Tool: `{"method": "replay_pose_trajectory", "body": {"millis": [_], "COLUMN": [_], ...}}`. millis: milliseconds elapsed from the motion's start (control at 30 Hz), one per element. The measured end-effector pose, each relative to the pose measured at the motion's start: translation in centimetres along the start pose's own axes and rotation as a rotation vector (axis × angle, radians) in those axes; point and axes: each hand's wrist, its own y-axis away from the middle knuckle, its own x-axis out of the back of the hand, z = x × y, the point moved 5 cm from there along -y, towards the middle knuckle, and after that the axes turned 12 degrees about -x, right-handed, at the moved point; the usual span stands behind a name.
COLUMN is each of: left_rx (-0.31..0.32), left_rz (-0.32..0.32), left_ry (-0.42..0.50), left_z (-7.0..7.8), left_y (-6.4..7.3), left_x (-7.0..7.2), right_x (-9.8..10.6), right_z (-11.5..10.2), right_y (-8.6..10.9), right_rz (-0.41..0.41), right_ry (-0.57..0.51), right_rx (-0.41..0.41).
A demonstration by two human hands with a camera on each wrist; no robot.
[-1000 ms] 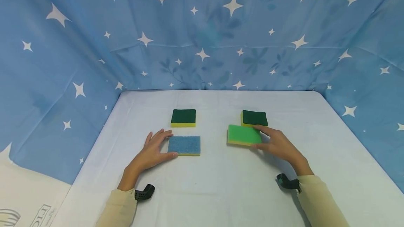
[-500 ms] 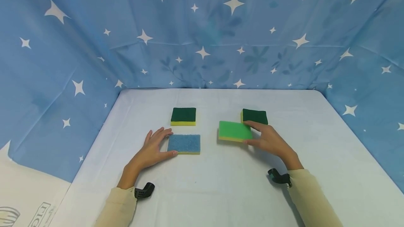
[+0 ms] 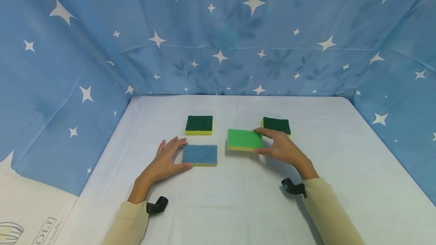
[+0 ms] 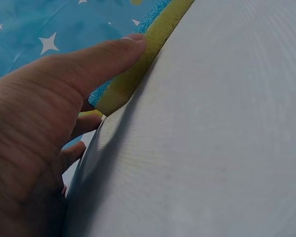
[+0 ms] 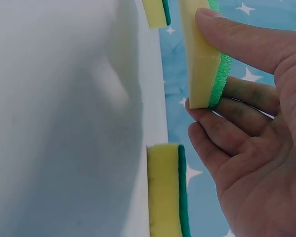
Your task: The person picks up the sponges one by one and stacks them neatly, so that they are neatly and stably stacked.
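A blue-topped sponge [image 3: 200, 155] with a yellow base lies on the white table. My left hand [image 3: 167, 162] grips its left end, the thumb [image 4: 123, 52] against the yellow near side and the fingers at the back edge. To the right, my right hand [image 3: 284, 146] pinches a bright green sponge [image 3: 244, 140] by its right end, thumb on the near side and fingers behind. In the right wrist view this sponge's yellow side [image 5: 199, 64] stands off the white tabletop, and its far end runs out of frame.
Behind the blue sponge lies a dark green and yellow sponge [image 3: 199, 125]. A second dark green sponge [image 3: 276, 124] lies behind my right hand, partly covered by it. Blue star-print cloth [image 3: 218, 37] hangs beyond the white table [image 3: 211, 214].
My right hand has carried the green sponge leftward, nearer the blue sponge, uncovering more of the right dark green sponge. The left hand and its sponge have stayed in place.
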Motion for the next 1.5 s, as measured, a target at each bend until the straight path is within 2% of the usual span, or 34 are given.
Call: {"method": "replay_pose_trajectory", "body": {"millis": [267,533,933,1167,1500], "left_rx": [0.006,0.015,0.020,0.029,0.047], "left_rz": [-0.003,-0.002,-0.001,-0.001,-0.023], "left_ry": [-0.013,-0.003,-0.006,0.003,-0.034], "left_z": [-0.1,-0.1,-0.2,-0.2,-0.1], "left_y": [0.1,0.1,0.1,0.1,-0.1], "left_x": [-0.1,-0.1,-0.1,0.0,0.0], "right_x": [-0.8,-2.5,-4.6,-6.4,-8.6], "right_z": [-1.3,-2.5,-5.3,-7.3,-9.3], "right_y": [-0.7,-1.4,-2.4,-3.2,-4.2], "right_rz": [-0.019,-0.051,-0.081,-0.131,-0.153], "right_ry": [-0.009,-0.002,0.001,-0.018,-0.001], "right_rx": [0.034,0.034,0.095,0.125,0.145]}}
